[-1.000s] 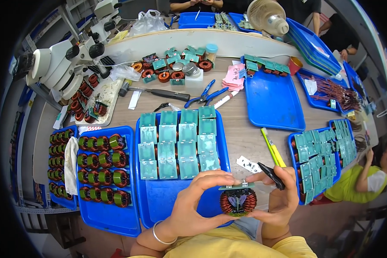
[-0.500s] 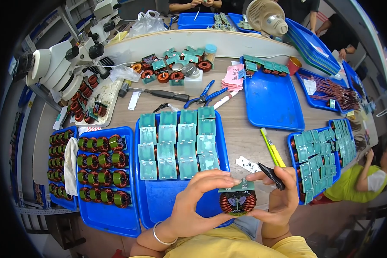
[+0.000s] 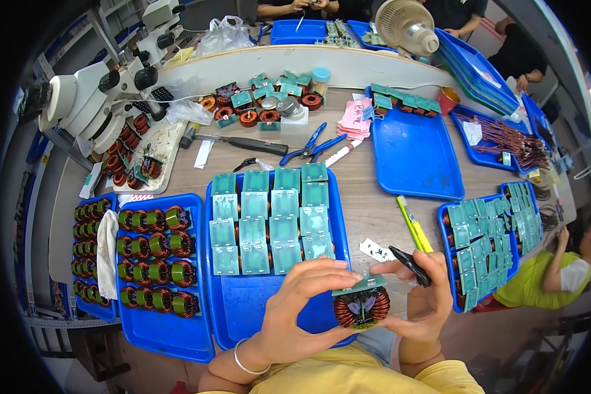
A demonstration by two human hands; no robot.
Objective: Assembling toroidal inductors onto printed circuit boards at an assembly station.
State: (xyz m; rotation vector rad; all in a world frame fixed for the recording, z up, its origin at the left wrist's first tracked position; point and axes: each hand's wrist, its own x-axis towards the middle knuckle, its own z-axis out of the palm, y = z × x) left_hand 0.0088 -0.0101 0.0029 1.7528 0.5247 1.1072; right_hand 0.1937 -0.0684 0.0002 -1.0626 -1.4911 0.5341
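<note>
Close in front of me, my left hand [image 3: 302, 299] grips a toroidal inductor [image 3: 362, 308] wound in copper wire, with a small green circuit board [image 3: 368, 284] on its top. The thumb lies low on the coil and the fingers reach over the board. My right hand [image 3: 427, 295] steadies the same inductor from the right, thumb at its lower edge and index finger by the board. Tucked in that hand is a pair of black tweezers [image 3: 411, 265], its tip pointing up and left. Behind the left hand lies a blue tray [image 3: 243, 308] with rows of board-topped inductors [image 3: 284, 226].
Farther left, a blue tray [image 3: 157, 328] carries green-banded coils, with a white cloth [image 3: 108, 253] beside it. Blue pliers [image 3: 312, 146], a hammer [image 3: 243, 143], a yellow-green utility knife [image 3: 414, 226] and another blue tray [image 3: 417, 157] lie beyond. A microscope [image 3: 79, 105] stands left; a person [image 3: 565, 282] sits right.
The inductor and its board have tilted slightly in my hands. My right hand and the tweezers have shifted a little left.
</note>
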